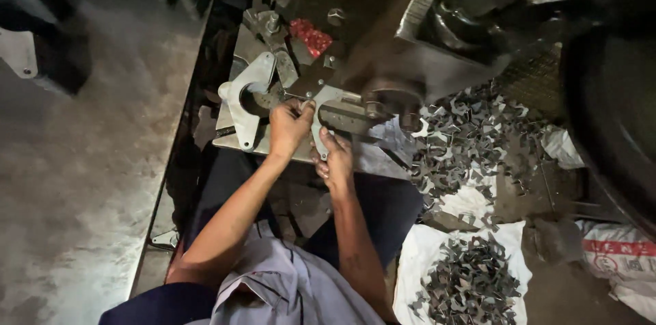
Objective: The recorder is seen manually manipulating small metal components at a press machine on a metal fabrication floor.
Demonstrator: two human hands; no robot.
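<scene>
Workshop press bed (pixel 236 137), hands (pixel 290 127) on metal blank (pixel 318 135)

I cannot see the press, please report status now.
Left hand pinches a small metal piece at the die plate. Right hand beside it, grip unclear. Nothing blocking.

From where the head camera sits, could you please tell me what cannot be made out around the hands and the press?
- Small metal piece at the left hand: the fingers cover it, so its shape is unclear.
- Right hand: whether it grips the plate or only rests there is hidden by the hand itself.
- Die opening: too dark to see inside.
- Flywheel: blurred and cut off by the right edge.
- Stamped parts: too small to count.
</scene>
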